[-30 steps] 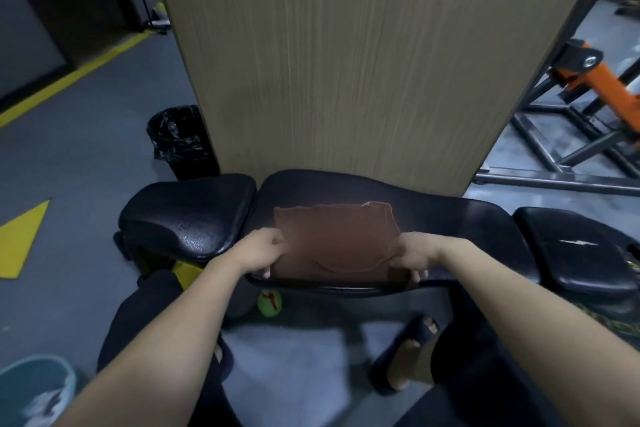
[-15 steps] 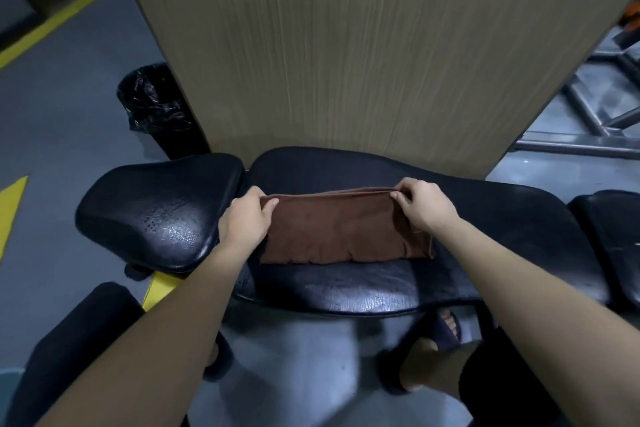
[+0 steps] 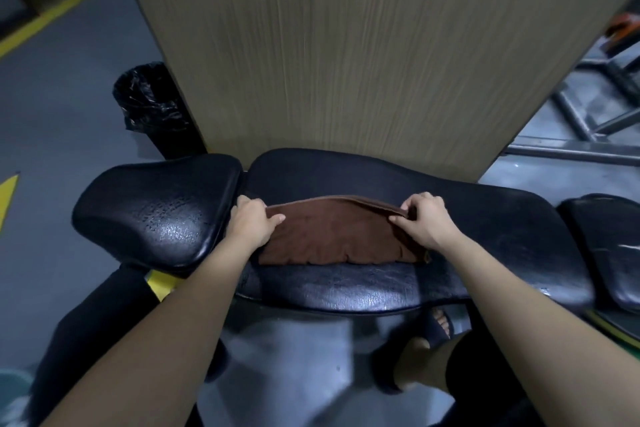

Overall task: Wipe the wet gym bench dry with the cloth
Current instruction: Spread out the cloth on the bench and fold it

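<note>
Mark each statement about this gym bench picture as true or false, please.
1. Both the left hand and the right hand grip the brown cloth. True.
2. The cloth lies on the small seat pad. False: it lies on the long back pad.
3. A black-bagged bin stands on the floor. True.
4. A dumbbell rests on the back pad. False: only the cloth and hands touch it.
</note>
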